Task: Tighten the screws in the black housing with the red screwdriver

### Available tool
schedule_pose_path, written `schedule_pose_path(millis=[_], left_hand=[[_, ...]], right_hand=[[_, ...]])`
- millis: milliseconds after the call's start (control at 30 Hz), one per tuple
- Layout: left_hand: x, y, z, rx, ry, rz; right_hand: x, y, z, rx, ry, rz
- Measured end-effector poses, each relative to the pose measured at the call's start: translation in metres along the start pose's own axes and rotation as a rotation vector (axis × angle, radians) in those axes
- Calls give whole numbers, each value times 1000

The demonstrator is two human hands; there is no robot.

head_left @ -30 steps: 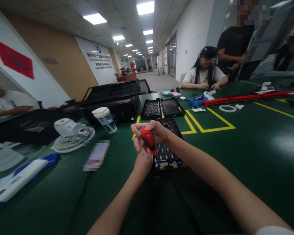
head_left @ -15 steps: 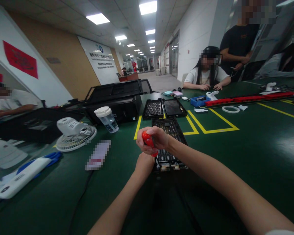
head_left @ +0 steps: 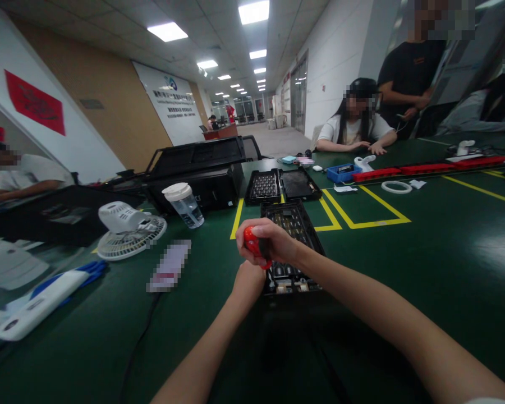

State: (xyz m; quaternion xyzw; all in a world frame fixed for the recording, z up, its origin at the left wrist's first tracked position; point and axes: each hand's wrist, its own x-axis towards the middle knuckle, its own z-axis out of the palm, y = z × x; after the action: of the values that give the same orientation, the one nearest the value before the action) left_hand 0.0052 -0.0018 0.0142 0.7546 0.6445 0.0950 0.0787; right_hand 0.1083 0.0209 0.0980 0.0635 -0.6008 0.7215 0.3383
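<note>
The left hand (head_left: 247, 279), just below frame centre, sits under the red handle (head_left: 252, 242); whether its fingers are clenched I cannot tell, since they are hidden. At centre, the right hand (head_left: 273, 241) wraps the handle, fingers grasping it, forearm slanting in from the lower right. A slip could likely drive the tool into the black tray (head_left: 292, 224) on the counter (head_left: 404, 258) behind.

From my headcam I see my right hand (head_left: 273, 242) wrapped over the red screwdriver handle (head_left: 252, 242), my left hand (head_left: 247, 280) tucked just beneath it, both above the near end of a black tray (head_left: 297, 224) on the green table (head_left: 425, 264), a small white fan (head_left: 128, 227) off left.
</note>
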Motion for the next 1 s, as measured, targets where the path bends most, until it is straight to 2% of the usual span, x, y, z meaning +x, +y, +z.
schedule_pose_path(millis=[200,433,667,1000], left_hand=[[-1,1,3,66,-14,-6],[-1,-1,5,42,36,-11],[-1,-2,7,16,87,53],[-4,1,-1,-34,23,64]], right_hand=[[-3,2,0,-62,174,-85],[-6,0,6,-159,389,-144],[-7,4,14,-234,507,-221],[-7,10,31,-440,752,-285]])
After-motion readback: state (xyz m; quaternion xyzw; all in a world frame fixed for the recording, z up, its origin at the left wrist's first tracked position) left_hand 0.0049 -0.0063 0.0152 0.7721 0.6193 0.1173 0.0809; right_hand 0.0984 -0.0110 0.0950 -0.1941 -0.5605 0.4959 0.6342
